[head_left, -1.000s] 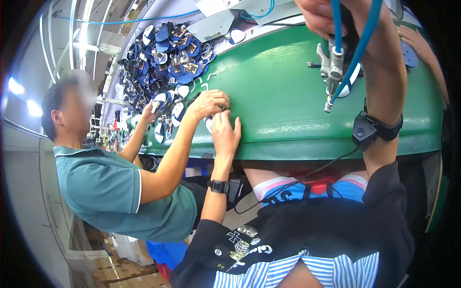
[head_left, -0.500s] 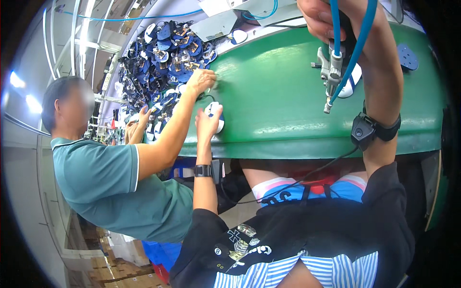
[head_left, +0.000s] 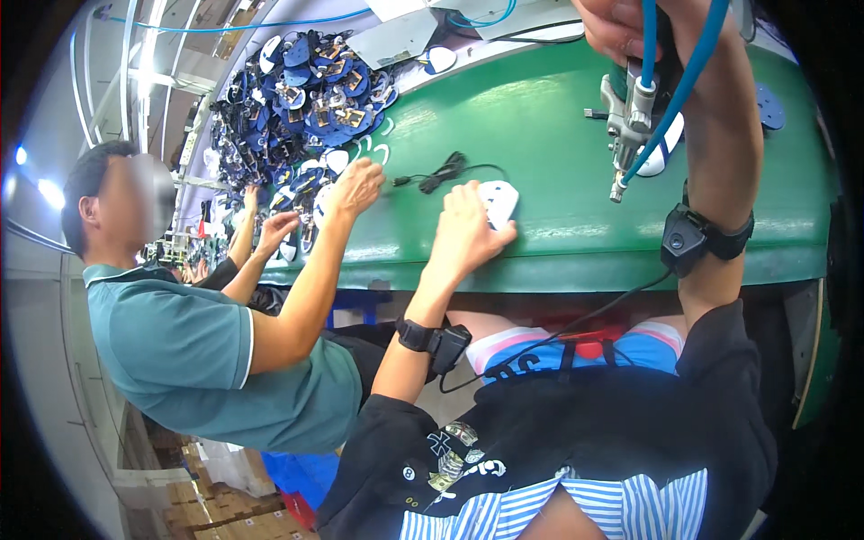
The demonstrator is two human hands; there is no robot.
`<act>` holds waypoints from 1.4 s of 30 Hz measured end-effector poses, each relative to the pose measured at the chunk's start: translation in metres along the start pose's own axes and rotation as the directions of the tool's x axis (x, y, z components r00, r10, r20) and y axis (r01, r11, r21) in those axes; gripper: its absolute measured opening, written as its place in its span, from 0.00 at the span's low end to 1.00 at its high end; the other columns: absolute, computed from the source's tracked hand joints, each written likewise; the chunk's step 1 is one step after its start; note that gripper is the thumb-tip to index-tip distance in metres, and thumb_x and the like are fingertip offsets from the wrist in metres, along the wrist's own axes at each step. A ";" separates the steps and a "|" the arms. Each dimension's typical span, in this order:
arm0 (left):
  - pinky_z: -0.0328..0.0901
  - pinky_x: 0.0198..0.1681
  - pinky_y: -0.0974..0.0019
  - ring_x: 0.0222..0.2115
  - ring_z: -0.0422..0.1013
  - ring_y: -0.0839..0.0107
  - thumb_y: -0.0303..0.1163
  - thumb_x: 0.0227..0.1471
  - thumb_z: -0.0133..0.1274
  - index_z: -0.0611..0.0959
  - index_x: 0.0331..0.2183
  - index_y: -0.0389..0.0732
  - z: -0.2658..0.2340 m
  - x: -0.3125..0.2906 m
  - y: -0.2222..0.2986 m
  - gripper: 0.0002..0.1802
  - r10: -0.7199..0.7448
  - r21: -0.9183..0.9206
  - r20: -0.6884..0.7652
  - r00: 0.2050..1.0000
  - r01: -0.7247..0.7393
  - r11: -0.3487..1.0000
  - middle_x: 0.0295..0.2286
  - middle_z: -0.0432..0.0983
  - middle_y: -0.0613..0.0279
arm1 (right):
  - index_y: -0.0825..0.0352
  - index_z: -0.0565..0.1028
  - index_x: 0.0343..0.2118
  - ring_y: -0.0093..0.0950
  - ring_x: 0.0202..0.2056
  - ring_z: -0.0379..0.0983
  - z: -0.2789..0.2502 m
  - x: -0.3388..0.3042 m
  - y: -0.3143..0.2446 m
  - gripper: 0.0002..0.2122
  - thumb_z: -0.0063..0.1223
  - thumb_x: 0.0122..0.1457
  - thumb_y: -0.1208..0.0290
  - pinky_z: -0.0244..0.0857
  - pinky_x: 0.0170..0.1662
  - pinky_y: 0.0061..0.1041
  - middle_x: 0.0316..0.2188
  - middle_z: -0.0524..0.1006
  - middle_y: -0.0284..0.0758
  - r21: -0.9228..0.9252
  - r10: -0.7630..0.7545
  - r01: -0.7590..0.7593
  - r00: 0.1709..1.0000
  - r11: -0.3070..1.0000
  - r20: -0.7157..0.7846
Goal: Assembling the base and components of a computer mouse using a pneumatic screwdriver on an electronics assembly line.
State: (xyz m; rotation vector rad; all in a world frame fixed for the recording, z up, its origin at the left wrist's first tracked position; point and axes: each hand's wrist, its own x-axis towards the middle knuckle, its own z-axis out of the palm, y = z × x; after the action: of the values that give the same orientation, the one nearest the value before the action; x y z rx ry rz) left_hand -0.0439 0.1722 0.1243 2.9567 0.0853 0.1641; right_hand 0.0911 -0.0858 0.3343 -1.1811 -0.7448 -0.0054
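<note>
My left hand (head_left: 463, 229) is closed on a white corded computer mouse (head_left: 500, 202), low over the green work surface. Its black cable, bunched in a coil (head_left: 447, 173), trails to the left on the surface. At the upper right my right hand (head_left: 614, 29), partly cut off by the frame edge, wraps round a metal nozzle tool (head_left: 630, 121) with blue hoses; its tip points down. Beside and partly behind the tool lies another white mouse (head_left: 664, 153), and a small plug (head_left: 595, 113) shows next to it.
A co-worker in a green shirt (head_left: 171, 324) sits at my left, one hand (head_left: 358, 187) over the surface near a large heap of blue mouse parts (head_left: 306, 90). A blue perforated piece (head_left: 770, 106) lies far right. Blue air hoses (head_left: 688, 67) hang beside my right arm.
My left hand has moved right with the white mouse, away from the co-worker; its bunched cable now shows on the surface. The co-worker's near hand has lowered slightly leftward. My right hand stays almost in place.
</note>
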 end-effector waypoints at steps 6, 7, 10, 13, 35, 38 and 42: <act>0.69 0.46 0.44 0.46 0.67 0.46 0.53 0.37 0.69 0.70 0.48 0.27 0.000 0.021 0.045 0.47 -0.049 0.018 0.122 0.991 0.047 0.999 0.43 0.68 0.42 | 0.69 0.75 0.28 0.16 0.10 0.57 0.009 -0.002 -0.003 0.12 0.58 0.61 0.64 0.48 0.15 0.17 0.10 0.62 0.25 -0.057 -0.019 0.021 1.000 0.998 0.020; 0.69 0.44 0.44 0.46 0.68 0.45 0.55 0.36 0.71 0.70 0.47 0.28 0.004 0.022 0.046 0.48 -0.025 0.020 0.110 0.994 0.022 1.000 0.43 0.68 0.41 | 0.69 0.76 0.28 0.16 0.10 0.57 0.005 -0.003 -0.007 0.12 0.58 0.61 0.64 0.48 0.15 0.17 0.10 0.62 0.25 -0.073 -0.020 0.021 1.000 0.997 0.018; 0.65 0.51 0.47 0.45 0.66 0.40 0.49 0.37 0.69 0.71 0.48 0.26 0.002 0.027 0.038 0.45 0.001 -0.043 0.186 0.982 0.007 0.999 0.42 0.68 0.36 | 0.69 0.76 0.28 0.16 0.10 0.57 0.011 -0.006 -0.014 0.12 0.58 0.61 0.64 0.49 0.15 0.17 0.10 0.62 0.26 -0.096 -0.018 0.019 1.000 0.995 0.010; 0.66 0.49 0.51 0.42 0.69 0.48 0.46 0.40 0.66 0.70 0.46 0.25 -0.001 0.032 0.028 0.41 0.008 -0.011 0.261 0.965 -0.005 1.000 0.39 0.70 0.41 | 0.67 0.76 0.24 0.16 0.11 0.59 0.012 -0.006 -0.003 0.13 0.60 0.59 0.63 0.49 0.16 0.17 0.11 0.64 0.26 -0.003 -0.059 0.059 0.998 0.998 0.035; 0.69 0.43 0.59 0.40 0.67 0.60 0.49 0.56 0.52 0.70 0.54 0.43 0.042 -0.020 0.095 0.29 0.138 -0.341 0.136 0.981 0.177 -0.923 0.43 0.68 0.52 | 0.64 0.72 0.24 0.14 0.13 0.58 0.078 -0.024 -0.030 0.13 0.55 0.62 0.61 0.52 0.16 0.17 0.13 0.63 0.24 0.052 0.019 -0.016 0.999 0.999 -0.047; 0.65 0.38 0.63 0.37 0.64 0.64 0.49 0.56 0.51 0.68 0.55 0.44 0.038 -0.023 0.094 0.30 0.147 -0.284 0.108 0.983 0.172 -0.943 0.41 0.66 0.53 | 0.63 0.71 0.24 0.14 0.13 0.58 0.082 -0.019 -0.024 0.13 0.55 0.62 0.62 0.52 0.17 0.16 0.13 0.63 0.24 0.061 -0.015 0.019 0.998 0.998 -0.057; 0.65 0.37 0.64 0.36 0.63 0.64 0.50 0.56 0.51 0.67 0.56 0.44 0.038 -0.028 0.091 0.32 0.157 -0.315 0.097 0.983 0.180 -0.932 0.41 0.64 0.54 | 0.62 0.70 0.24 0.14 0.13 0.58 0.076 -0.016 -0.009 0.13 0.55 0.61 0.62 0.53 0.17 0.17 0.13 0.63 0.24 0.184 -0.140 0.129 0.989 0.974 0.044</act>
State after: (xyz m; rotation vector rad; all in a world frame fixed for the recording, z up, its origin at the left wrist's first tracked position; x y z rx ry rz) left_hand -0.0630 0.0742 0.1007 0.1571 -0.0442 -0.1027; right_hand 0.0360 -0.0315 0.3468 -0.9595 -0.8561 -0.0169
